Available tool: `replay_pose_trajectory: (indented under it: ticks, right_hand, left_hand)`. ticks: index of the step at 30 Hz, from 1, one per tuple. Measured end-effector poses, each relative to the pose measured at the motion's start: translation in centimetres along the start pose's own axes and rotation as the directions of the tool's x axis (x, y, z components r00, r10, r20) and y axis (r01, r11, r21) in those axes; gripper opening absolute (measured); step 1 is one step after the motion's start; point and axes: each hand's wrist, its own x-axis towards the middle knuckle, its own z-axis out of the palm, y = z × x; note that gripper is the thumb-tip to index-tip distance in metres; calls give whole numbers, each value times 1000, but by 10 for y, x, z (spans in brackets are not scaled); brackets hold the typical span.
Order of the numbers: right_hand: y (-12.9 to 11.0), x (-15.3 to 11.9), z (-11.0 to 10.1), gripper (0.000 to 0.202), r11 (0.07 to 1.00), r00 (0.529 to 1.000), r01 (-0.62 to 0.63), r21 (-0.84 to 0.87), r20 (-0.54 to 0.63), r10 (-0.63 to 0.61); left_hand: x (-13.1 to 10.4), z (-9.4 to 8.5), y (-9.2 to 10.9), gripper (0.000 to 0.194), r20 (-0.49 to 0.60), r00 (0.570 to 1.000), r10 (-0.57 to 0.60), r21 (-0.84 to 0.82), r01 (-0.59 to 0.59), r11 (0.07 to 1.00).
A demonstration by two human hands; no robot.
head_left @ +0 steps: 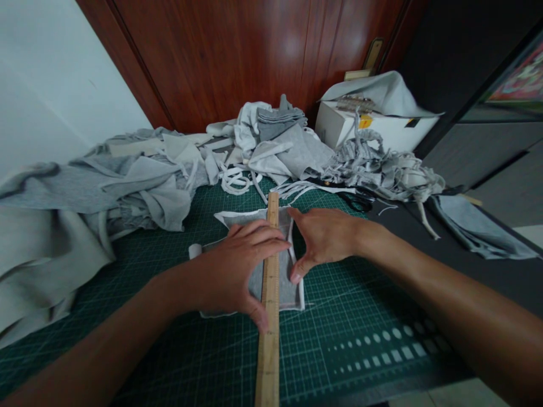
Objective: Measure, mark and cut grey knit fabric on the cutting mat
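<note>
Gray fabric (287, 287) lay on green mat (335, 299). Left hand (237, 270), fingers spread, pressed wooden ruler (271, 285) over it, likely against slipping. Right hand (326, 234), thumb and fingers wide apart, touched fabric's right edge, seemingly steadying it.

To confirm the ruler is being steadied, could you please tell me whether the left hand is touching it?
Touching: the head view shows the left hand with fingers laid across the ruler and thumb against its left edge.
</note>
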Motion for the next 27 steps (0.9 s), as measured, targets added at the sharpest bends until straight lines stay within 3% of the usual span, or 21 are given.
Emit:
replay_pose_trajectory:
  ticks: [4, 9, 15, 21, 27]
  right_hand:
    - [0, 1, 0, 129, 1000, 1000, 4, 5, 0, -4]
    - [1, 1, 1, 122, 1000, 1000, 5, 0, -8, -5]
    - [-1, 1, 0, 128, 1000, 1000, -2, 13, 14, 2]
    - [2, -4, -1, 144, 1000, 998, -22, 0, 56, 22]
    - [5, -15, -1, 137, 999, 997, -17, 32, 74, 15]
  left_hand:
    - [0, -2, 11, 90, -29, 999, -19, 1, 19, 1000]
    - [0, 2, 20, 104, -38, 996, -81, -43, 79, 996]
    - [4, 14, 13, 126, 35, 991, -127, -141, 130, 981]
    - [4, 16, 9, 125, 46, 989, -141, -154, 147, 977]
    - [2, 18, 9, 123, 20, 992, -122, -171, 123, 978]
